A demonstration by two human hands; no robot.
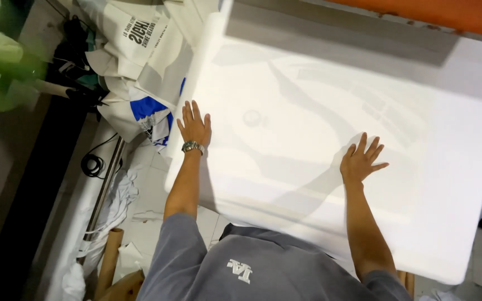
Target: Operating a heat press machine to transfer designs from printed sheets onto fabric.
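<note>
Both hands, left [194, 125] and right [361, 159], lie flat and open, gripping nothing, on the white sheet [330, 128] spread across the tabletop; uneven pressing could wrinkle or skew it.

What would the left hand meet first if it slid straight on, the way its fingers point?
The left hand lies flat on the white sheet; ahead is only more bare sheet, so the way looks free.
</note>
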